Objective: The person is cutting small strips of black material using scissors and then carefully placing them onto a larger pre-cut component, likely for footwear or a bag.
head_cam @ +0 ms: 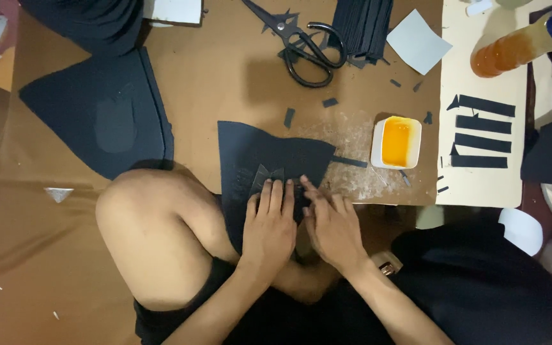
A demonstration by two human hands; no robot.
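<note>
Both hands, left hand (pixel 268 225) and right hand (pixel 332 223), press flat-fingered (fingers together) on the black sheet (pixel 269 156), left of the glue tub (pixel 396 142).

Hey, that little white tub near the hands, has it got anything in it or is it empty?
Not empty. The white tub stands upright and open-topped on the brown board, holding an orange-yellow liquid that covers its bottom. How deep it goes, the view from above cannot tell.

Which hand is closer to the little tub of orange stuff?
The right hand, probably. It rests on the dark piece on the side nearer the white tub, with bare board between them. The left hand presses the piece farther away and would have to cross over.
</note>
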